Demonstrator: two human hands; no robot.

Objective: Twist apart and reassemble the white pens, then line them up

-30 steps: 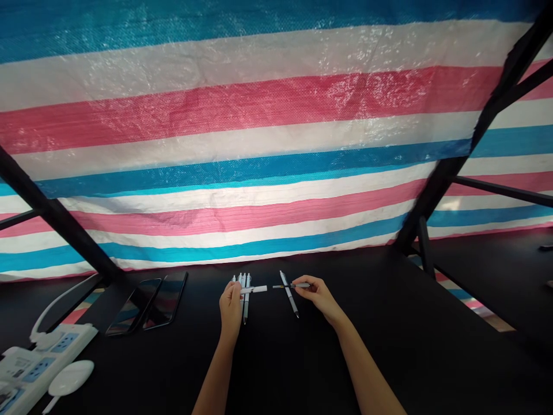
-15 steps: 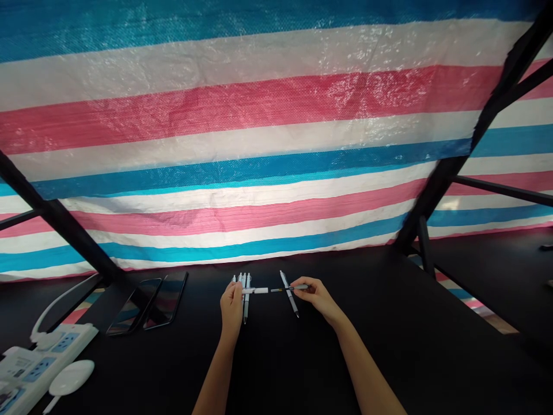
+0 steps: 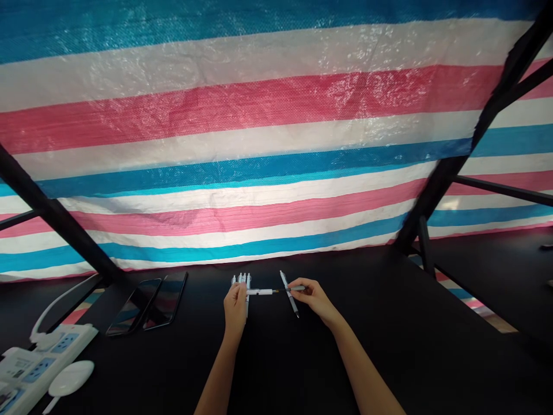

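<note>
My left hand (image 3: 235,309) pinches a white pen barrel (image 3: 260,291) that points right, and it lies over a row of several white pens (image 3: 242,280) on the black table (image 3: 345,346). My right hand (image 3: 313,298) holds a slim grey pen part (image 3: 296,288) with a fine dark tip, which points left at the white barrel's end. A small gap separates the two. Below the grey part, a single white pen (image 3: 289,295) lies slanted on the table, just left of my right fingers.
Two smartphones (image 3: 133,306) lie on the table to the left, with a white power strip (image 3: 26,369) and a round white charger (image 3: 70,378) at the near left corner. A striped tarpaulin (image 3: 276,144) hangs behind the table on black frame beams (image 3: 449,173).
My hands have moved closer together. The white barrel has shifted right and the grey part left, narrowing the gap between their ends.
</note>
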